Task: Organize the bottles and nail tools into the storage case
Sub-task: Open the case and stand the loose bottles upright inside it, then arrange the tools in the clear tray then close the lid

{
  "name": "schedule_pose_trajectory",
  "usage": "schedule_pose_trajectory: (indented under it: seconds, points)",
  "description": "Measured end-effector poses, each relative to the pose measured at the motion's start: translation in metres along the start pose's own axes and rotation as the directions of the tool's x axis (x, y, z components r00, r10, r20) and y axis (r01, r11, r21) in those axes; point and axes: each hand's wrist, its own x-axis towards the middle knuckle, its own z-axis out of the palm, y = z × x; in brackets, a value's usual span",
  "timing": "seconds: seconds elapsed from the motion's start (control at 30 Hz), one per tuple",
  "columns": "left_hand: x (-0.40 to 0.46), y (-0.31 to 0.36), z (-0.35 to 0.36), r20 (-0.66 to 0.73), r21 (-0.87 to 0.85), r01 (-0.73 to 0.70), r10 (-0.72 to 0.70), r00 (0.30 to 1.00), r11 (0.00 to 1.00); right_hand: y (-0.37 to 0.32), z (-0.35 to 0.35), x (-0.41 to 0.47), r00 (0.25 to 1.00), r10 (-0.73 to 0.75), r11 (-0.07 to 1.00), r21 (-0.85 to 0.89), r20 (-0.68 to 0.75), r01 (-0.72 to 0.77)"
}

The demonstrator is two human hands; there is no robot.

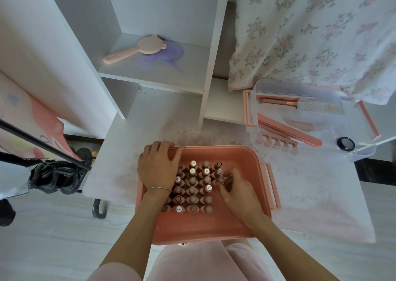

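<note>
The bottles [192,186] are being kept upright, caps pointing up, in rows inside the pink storage case [242,158] at table centre; the leftmost bottles are being hidden by the left hand [157,167], which is being laid flat with fingers spread over the far-left rim; one bottle at the right of the rows is being pinched by the curled fingers of the right hand [237,191]; nail tools [287,130] are being held lengthwise in the clear tray [257,139] at far right.

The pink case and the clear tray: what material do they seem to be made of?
The pink case looks like moulded opaque plastic, matte: rounded corners, uniform colour. The clear tray seems transparent plastic, glossy: the nail tools inside show through its walls.
</note>
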Motion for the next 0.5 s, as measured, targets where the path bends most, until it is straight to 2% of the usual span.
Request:
schedule_pose_trajectory:
  seconds: [0.2, 0.37, 0.5]
  points:
    - [-0.003, 0.002, -0.006, 0.065, -0.025, 0.016, -0.014, 0.998, 1.000, -0.001, -0.017, -0.006, 0.996, -0.068, 0.989, -0.133, -0.052, 0.060]
    - [0.003, 0.004, -0.018, 0.210, -0.117, 0.098, -0.072, 0.975, 0.988, -0.007, -0.048, -0.008, 0.990, -0.112, 0.993, -0.045, -0.082, 0.108]
    - [0.008, 0.027, -0.027, 0.185, -0.166, 0.133, -0.101, 0.978, 0.977, -0.011, -0.082, -0.004, 0.973, -0.153, 0.987, 0.028, -0.174, 0.160]
